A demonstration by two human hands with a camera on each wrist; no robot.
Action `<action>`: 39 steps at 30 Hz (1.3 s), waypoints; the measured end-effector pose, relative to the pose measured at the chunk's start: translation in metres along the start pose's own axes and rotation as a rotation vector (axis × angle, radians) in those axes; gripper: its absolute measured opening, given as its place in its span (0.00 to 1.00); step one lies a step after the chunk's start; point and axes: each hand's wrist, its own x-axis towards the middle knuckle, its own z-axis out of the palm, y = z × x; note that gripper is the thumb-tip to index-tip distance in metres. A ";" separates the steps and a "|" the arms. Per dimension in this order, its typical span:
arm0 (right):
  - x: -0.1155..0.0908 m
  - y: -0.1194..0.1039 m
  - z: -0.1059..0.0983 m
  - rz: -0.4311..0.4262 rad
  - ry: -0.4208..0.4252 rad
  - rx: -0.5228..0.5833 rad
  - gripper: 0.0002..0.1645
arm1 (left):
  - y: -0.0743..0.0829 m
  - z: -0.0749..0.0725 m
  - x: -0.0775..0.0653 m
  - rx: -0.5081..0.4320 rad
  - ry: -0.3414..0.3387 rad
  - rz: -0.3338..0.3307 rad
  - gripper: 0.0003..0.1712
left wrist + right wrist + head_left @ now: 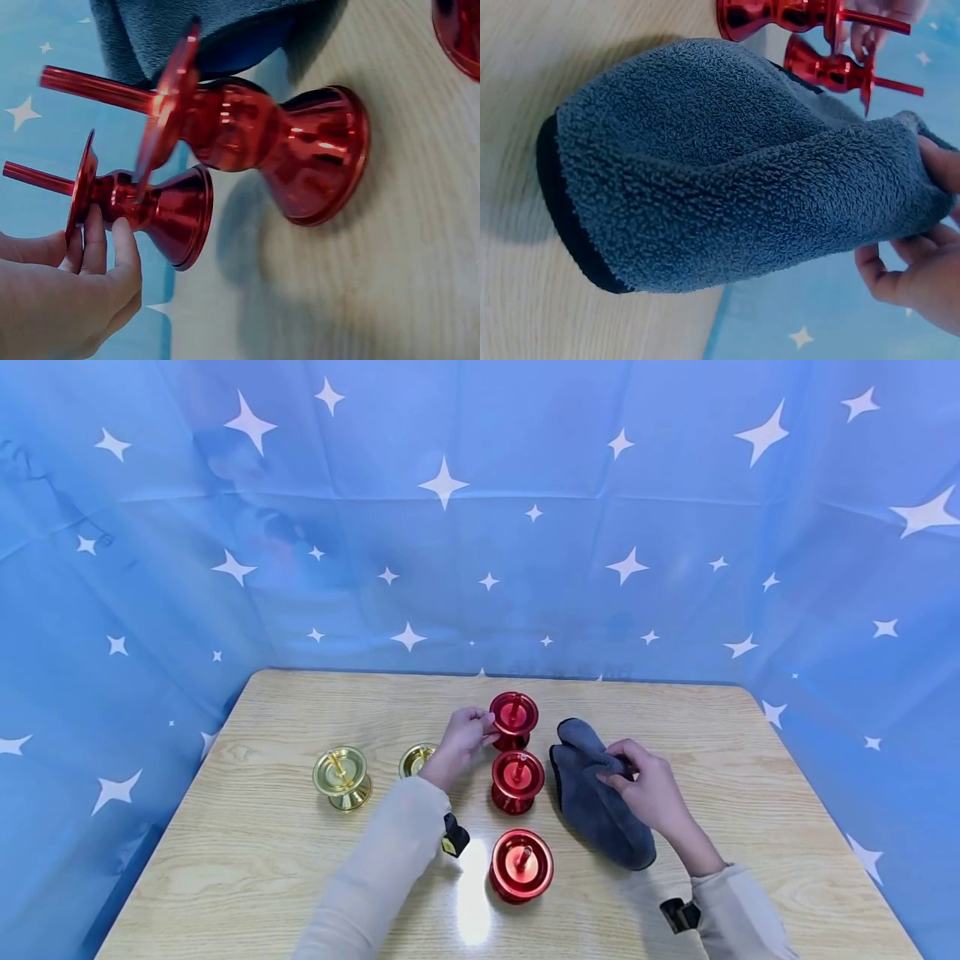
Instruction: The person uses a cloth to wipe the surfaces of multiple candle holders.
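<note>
My left hand (467, 737) pinches the dish of the farthest red candle holder (514, 714), thumb and fingers at its rim. That holder is shiny metal, with a flared foot and a thin post rising from the dish. A second red candle holder (517, 779) stands just nearer, and a third red candle holder (521, 864) is closest to me. Off to the right, my right hand (647, 781) grips a dark grey plush cloth (600, 814) by its upper part. In the right wrist view the cloth (727, 172) hangs folded, with a black edge band.
Left of the red ones stands a gold candle holder (342, 777). Another gold candle holder (415, 760) is partly hidden behind my left hand and wrist. Everything is on a light wooden table (247, 860), with a blue star-patterned curtain (525, 593) along its back and sides.
</note>
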 end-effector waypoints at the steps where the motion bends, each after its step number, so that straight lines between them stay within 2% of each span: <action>1: 0.000 0.000 0.000 0.006 -0.005 0.004 0.16 | -0.002 0.000 0.001 0.005 0.002 -0.001 0.04; 7: -0.002 0.002 0.002 0.041 -0.037 0.015 0.15 | -0.014 -0.001 0.009 0.025 0.031 -0.020 0.05; 10: -0.002 0.003 0.002 0.046 -0.040 0.008 0.15 | -0.023 -0.002 0.016 0.027 0.024 -0.010 0.07; 11: -0.002 0.003 0.003 0.045 -0.041 0.006 0.15 | -0.028 -0.004 0.020 0.014 -0.003 0.017 0.06; 14: -0.002 0.004 0.003 0.042 -0.044 0.009 0.14 | -0.034 -0.005 0.026 0.002 -0.021 0.027 0.06; 17: -0.003 0.004 0.003 0.042 -0.048 0.018 0.14 | -0.033 -0.004 0.024 -0.019 -0.030 0.013 0.08; 18: -0.003 0.004 0.003 0.045 -0.050 0.022 0.14 | -0.029 -0.002 0.020 -0.012 -0.012 -0.016 0.10; 24: -0.003 0.005 0.003 0.065 -0.058 0.036 0.14 | -0.014 -0.001 0.006 -0.038 -0.095 -0.026 0.18; 27: -0.003 0.005 0.003 0.068 -0.060 0.035 0.14 | -0.009 -0.001 0.003 -0.052 -0.109 -0.050 0.20; 30: -0.003 0.006 0.002 0.068 -0.061 0.033 0.14 | -0.010 -0.002 0.006 0.006 -0.073 -0.045 0.19; 33: -0.003 0.006 0.002 0.068 -0.058 0.025 0.14 | -0.006 -0.003 0.005 0.140 -0.021 0.003 0.19; 36: -0.003 0.006 0.000 0.067 -0.054 0.016 0.14 | 0.008 -0.002 -0.003 0.266 0.017 0.059 0.20; 39: -0.003 0.006 -0.001 0.067 -0.058 0.012 0.14 | 0.026 -0.004 -0.013 0.300 0.015 0.112 0.20</action>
